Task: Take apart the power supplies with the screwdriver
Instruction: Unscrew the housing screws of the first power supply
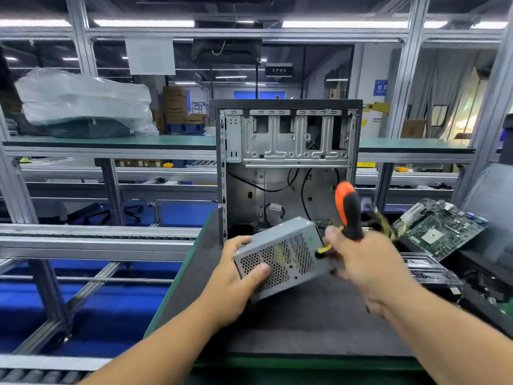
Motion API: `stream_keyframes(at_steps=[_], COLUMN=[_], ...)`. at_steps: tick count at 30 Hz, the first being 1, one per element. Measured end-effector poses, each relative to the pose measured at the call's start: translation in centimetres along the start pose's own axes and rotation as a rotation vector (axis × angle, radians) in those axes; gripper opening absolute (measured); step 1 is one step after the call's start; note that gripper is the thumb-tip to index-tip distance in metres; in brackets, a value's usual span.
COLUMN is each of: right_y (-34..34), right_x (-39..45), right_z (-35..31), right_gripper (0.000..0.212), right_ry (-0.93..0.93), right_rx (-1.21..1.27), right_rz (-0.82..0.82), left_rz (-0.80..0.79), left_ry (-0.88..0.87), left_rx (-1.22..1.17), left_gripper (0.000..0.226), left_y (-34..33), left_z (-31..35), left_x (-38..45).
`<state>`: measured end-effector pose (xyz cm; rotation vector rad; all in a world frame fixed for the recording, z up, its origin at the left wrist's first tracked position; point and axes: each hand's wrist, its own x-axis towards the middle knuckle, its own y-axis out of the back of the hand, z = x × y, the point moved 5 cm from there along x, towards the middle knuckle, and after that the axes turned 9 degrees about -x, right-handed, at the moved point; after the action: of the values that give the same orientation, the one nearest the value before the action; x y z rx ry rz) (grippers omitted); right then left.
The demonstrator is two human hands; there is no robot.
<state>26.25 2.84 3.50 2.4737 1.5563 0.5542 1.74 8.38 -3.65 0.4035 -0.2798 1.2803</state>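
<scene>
Power supply: the grey metal power supply (280, 257) sits tilted in your grasp, lifted above the dark mat (305, 323), just in front of the open computer case (288, 168); its perforated face points toward you; any label on it is too blurred to read
Left hand: your left hand (238, 276) grips the near left corner of the power supply, thumb pressed on the perforated face; the other fingers are hidden behind the box
Right hand: your right hand (361, 262) is wrapped round the screwdriver (350, 211), whose orange and black handle points up; the hand is smeared by motion, so you cannot tell whether it also touches the box
Screwdriver shaft: hidden by your right hand; the tip cannot be seen
Cables: yellow cables (326, 249) leave the right side of the power supply; where they end is lost in blur behind your right hand
Motherboard: a green motherboard (441, 229) lies tilted to the right of the case; its markings are too small to read
Writing: a dark hanging sign (278, 70) carries pale Chinese characters, hard to make out; a blue sign (380, 87) on the far wall is likewise unclear
Wrapped bundle: a plastic-wrapped bundle (83, 104) on the green shelf (138, 141) at the left hides its contents
</scene>
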Motion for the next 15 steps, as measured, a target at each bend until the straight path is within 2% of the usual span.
stream_keyframes(at_steps=[2, 5, 7, 8, 10, 12, 13, 15], right_y=[0.5, 0.3, -0.8, -1.6, -3.1, -4.3, -4.6, -4.5], right_x=[1.0, 2.8, 3.8, 4.3, 5.4, 5.9, 6.4, 7.9], right_z=[-5.0, -10.8, -13.2, -13.9, -14.1, -13.7, -13.4, -13.1], right_gripper=[0.042, 0.04, 0.037, 0.036, 0.036, 0.035, 0.036, 0.039], right_ry=[0.153, 0.188, 0.211, 0.209, 0.105, -0.015, -0.04, -0.044], right_rx=[-0.193, -0.438, -0.638, -0.702, -0.684, -0.616, -0.574, -0.53], right_rz=[0.01, -0.08, -0.175, -0.217, -0.369, -0.541, -0.568, -0.524], left_rz=[0.099, 0.25, 0.248, 0.232, 0.155, 0.073, 0.051, 0.062], left_ry=[0.064, 0.236, 0.344, 0.375, 0.355, 0.286, 0.254, 0.203], left_rx=[-0.193, -0.324, -0.351, -0.392, -0.439, -0.319, -0.229, -0.112], left_gripper=[0.05, 0.046, 0.046, 0.056, 0.083, 0.098, 0.096, 0.081], left_y=[-0.4, -1.4, -1.8, -1.9, -1.6, -0.9, -0.5, 0.5], left_z=[0.9, 1.6, 2.1, 2.3, 2.8, 3.2, 3.2, 3.2], left_x=[0.6, 0.9, 1.0, 1.1, 1.4, 1.5, 1.6, 1.9])
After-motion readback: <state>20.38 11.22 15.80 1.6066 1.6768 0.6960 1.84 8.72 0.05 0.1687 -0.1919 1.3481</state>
